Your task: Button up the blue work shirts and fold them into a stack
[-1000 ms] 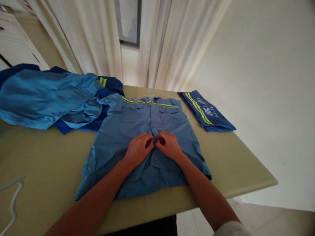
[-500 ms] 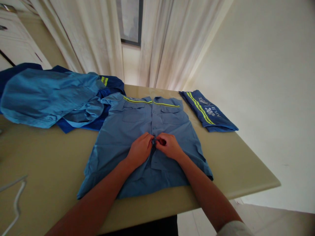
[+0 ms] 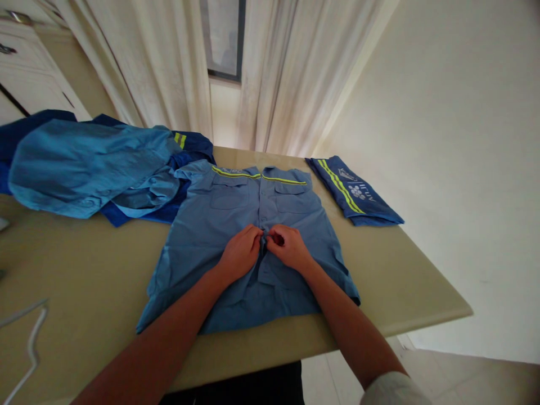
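A light blue work shirt (image 3: 228,225) lies front up on the table, with its collar at the far side and a yellow reflective stripe across the chest. Its placket is fastened at the top and gapes lower down. My left hand (image 3: 241,251) pinches the left front edge at mid-placket. Opposite it, my right hand (image 3: 290,247) pinches the right front edge, thumb and forefinger curled together. The fingertips nearly meet over the opening. Whatever button sits between them is hidden by the fingers.
On the table (image 3: 84,270), a heap of blue garments (image 3: 88,163) lies at the left back. A folded dark blue garment (image 3: 356,194) with yellow stripes lies at the right. A white cable-like thing (image 3: 32,343) is at the near left. Curtains (image 3: 156,67) hang behind.
Both hands keep their pinch on the shirt's placket, with only tiny finger movement. The whole view has shifted slightly.
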Motion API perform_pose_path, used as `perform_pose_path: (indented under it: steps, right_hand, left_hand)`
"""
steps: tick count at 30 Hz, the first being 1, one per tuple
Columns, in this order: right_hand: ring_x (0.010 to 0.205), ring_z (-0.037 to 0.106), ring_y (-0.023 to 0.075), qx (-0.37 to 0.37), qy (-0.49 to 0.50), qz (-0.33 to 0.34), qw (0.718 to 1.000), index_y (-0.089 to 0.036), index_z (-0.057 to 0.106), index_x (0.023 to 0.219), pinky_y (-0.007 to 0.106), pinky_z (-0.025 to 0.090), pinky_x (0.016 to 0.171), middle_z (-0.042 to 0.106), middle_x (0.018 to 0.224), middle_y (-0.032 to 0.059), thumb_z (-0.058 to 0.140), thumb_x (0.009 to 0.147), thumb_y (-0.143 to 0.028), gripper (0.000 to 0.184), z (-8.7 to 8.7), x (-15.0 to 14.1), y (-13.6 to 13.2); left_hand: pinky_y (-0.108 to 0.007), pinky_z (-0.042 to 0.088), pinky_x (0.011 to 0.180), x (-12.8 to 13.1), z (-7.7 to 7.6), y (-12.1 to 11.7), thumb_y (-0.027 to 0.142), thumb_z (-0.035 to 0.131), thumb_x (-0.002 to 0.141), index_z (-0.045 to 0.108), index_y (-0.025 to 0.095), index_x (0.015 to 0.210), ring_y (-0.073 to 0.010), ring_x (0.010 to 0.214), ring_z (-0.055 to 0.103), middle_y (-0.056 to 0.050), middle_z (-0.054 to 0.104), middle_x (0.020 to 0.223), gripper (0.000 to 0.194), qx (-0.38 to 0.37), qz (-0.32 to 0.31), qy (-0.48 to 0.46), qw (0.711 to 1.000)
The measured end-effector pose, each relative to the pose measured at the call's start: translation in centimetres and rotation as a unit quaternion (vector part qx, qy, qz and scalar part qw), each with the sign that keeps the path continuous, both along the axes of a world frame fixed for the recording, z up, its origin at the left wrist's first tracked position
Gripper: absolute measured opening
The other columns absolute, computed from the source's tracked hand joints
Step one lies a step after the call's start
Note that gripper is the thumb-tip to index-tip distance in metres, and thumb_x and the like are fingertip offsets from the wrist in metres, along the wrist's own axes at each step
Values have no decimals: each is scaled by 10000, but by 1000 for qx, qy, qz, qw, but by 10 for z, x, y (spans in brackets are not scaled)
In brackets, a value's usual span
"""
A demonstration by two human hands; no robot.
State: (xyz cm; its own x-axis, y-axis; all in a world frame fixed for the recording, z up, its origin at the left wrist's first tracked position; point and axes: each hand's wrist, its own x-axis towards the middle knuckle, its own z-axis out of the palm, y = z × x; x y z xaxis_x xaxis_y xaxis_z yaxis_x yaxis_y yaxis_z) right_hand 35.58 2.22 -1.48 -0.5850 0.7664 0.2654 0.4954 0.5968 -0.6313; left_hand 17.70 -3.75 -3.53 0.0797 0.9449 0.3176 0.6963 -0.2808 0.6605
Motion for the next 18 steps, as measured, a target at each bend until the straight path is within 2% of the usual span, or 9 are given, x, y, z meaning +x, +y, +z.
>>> perform_pose_path:
  steps: [4, 8, 12, 15, 18]
  right_hand:
    - [596, 461, 123, -10, 21, 4, 1000, -209, 575, 723, 247, 328, 603, 504, 625, -44, 610, 860, -251, 148, -3, 2, 6]
    - [603, 463, 119, -64, 48, 18, 997, -195, 590, 737, 232, 333, 589, 517, 630, -48, 606, 865, -283, 156, -6, 3, 14]
    - [590, 431, 107, -99, 20, 57, 993, -190, 567, 694, 222, 314, 572, 462, 599, -73, 601, 832, -205, 144, 2, 11, 14]
    - [591, 420, 99, -86, -64, 104, 989, -189, 545, 643, 220, 294, 570, 423, 585, -83, 622, 790, -130, 176, 10, 23, 2]
    - [591, 447, 102, -54, -156, 94, 982, -184, 560, 625, 233, 298, 578, 470, 582, -69, 673, 797, -133, 212, 16, 34, -14]
  left_hand:
    - [-334, 543, 857, -2, 0, 0, 175, 421, 995, 632, 211, 960, -195, 904, 663, -54, 686, 966, 217, 12, -11, -14, 1000]
    - [-321, 547, 871, 0, -1, 2, 198, 433, 1006, 670, 205, 993, -189, 920, 683, -54, 712, 982, 238, 33, -19, -22, 999]
    - [-350, 542, 958, -7, 7, -4, 254, 396, 1050, 699, 196, 1126, -207, 1030, 702, -87, 754, 1096, 317, 25, -18, 36, 999]
    - [-446, 501, 1056, -29, 9, -32, 358, 402, 1064, 678, 203, 1298, -262, 1188, 661, -130, 724, 1284, 394, 17, 11, 146, 989]
    - [-599, 361, 1177, -59, -4, -80, 441, 478, 1025, 574, 267, 1487, -347, 1417, 505, -109, 580, 1536, 503, 1, 79, 250, 965]
